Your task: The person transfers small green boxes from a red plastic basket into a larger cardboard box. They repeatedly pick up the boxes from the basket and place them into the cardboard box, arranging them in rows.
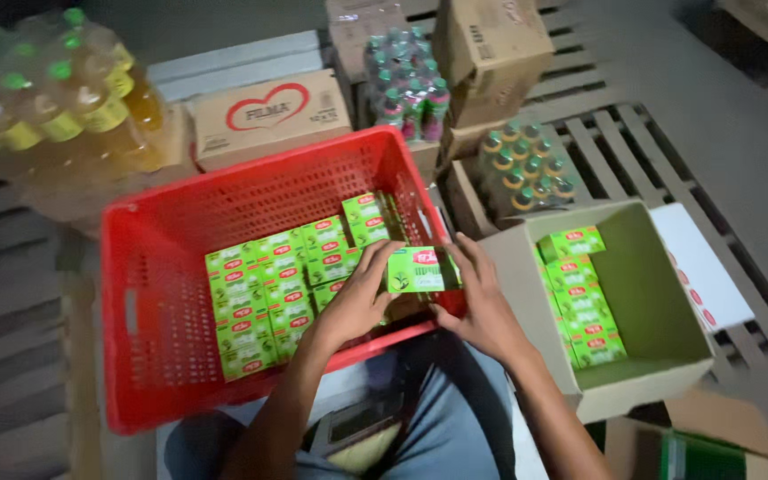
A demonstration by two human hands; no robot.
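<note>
Hands meet over the near right corner of the red crate (148, 293), and you hold one small green box (418, 269) between them. Your left hand (355, 305) has its fingers curled round the left end of the box, and your right hand (482, 302) has its fingers curled round the right end, so both hands are closed on it. The box lies flat on its side, with its long way going from left to right, and its printed face with the red patch looks up at you. It sits just above the crate's near edge, a little higher than the boxes already inside. In the crate, many more green boxes (268, 298) lie packed in neat rows, touching each other, mostly in the middle and toward the right wall. Just beside the crate on your right is an open cardboard carton (660, 293), and a row of the same green boxes (580, 298) stands along its left wall, with the rest of its floor bare. Behind the crate sits a closed cardboard box with a red heart shape (270, 116). To the far left is a wrapped pack of yellow bottles with green caps (46, 98). Behind the carton are more wrapped bottle packs (526, 169) on wooden pallets (633, 151). Your knees in blue trousers (455, 427) show below the crate.
</note>
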